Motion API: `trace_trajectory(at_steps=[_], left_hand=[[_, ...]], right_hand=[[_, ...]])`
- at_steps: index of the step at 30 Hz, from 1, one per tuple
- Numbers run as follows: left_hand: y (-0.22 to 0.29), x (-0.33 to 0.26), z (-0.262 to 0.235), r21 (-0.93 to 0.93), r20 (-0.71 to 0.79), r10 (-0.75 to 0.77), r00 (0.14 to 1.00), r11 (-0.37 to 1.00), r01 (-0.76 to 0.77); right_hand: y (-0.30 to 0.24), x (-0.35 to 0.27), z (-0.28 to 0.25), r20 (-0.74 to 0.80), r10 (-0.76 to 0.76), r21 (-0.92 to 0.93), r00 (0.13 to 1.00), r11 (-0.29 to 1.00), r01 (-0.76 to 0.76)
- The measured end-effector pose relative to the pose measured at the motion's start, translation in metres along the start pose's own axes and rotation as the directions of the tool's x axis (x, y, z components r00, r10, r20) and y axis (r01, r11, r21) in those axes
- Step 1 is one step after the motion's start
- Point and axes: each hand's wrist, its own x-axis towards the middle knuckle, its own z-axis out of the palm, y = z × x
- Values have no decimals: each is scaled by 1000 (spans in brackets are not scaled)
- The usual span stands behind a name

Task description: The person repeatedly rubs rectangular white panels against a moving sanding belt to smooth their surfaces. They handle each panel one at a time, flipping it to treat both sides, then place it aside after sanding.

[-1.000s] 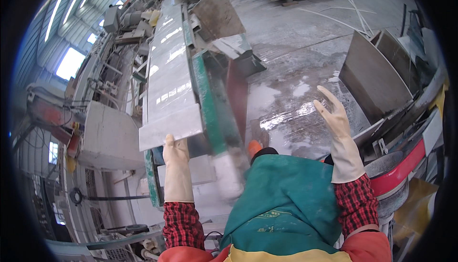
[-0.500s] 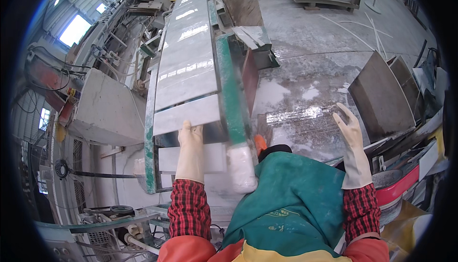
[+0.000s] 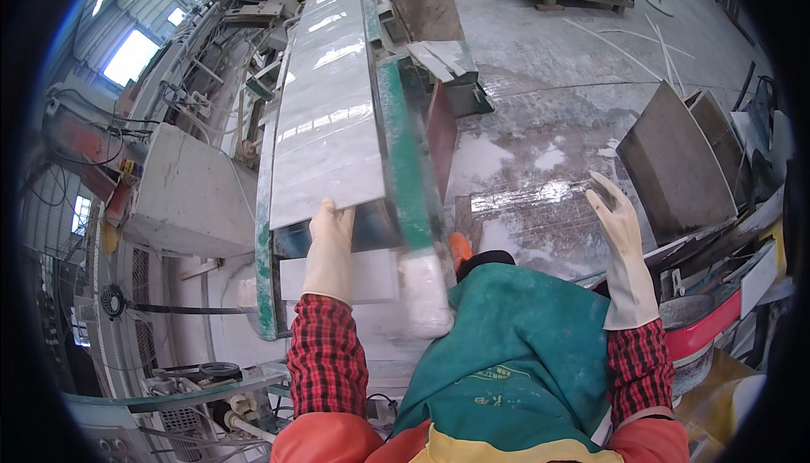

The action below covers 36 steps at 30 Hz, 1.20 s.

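Observation:
My left hand [image 3: 331,248], in a cream rubber glove, is at the near edge of a pale stone slab [image 3: 316,189]. Its thumb side rests on that edge, and the other fingers are partly hidden. The slab lies flat on a long bed between green side rails, butted against further pale slabs [image 3: 329,100]. A dark gap separates it from a smaller white slab [image 3: 375,277], which lies partly behind my left wrist. My right hand [image 3: 620,239], gloved alike, hovers over the wet floor at the right. Its fingers are apart and hold nothing.
A wide green rail [image 3: 403,151] runs along the bed, with a white wrapped pad [image 3: 427,294] at its near end. Brown panels [image 3: 679,168] lean at the right, beside a red-rimmed tub [image 3: 704,324]. A large pale block [image 3: 190,189] stands at the left.
My left hand has moved slightly away from me along with the near slab. The narrow gap between that slab and the farther ones has closed. My right hand has hardly moved.

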Motion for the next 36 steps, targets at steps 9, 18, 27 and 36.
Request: trace_trajectory(at_steps=[9,18,27,36], left_hand=[[0,-10,-2,29,20,112,994,993,-113],[8,-13,2,220,75,-16,997,975,-1],[53,12,-15,907,-98,-120,988,398,138],[57,-95,65,927,154,-117,981,-326,-184]], right_hand=[[0,-3,-12,-23,18,-25,1000,1000,-19],[5,-6,-17,-25,47,62,999,997,-45],[12,2,-2,12,-10,69,1000,998,10],[46,-1,-80,-263,-93,56,960,992,111]])
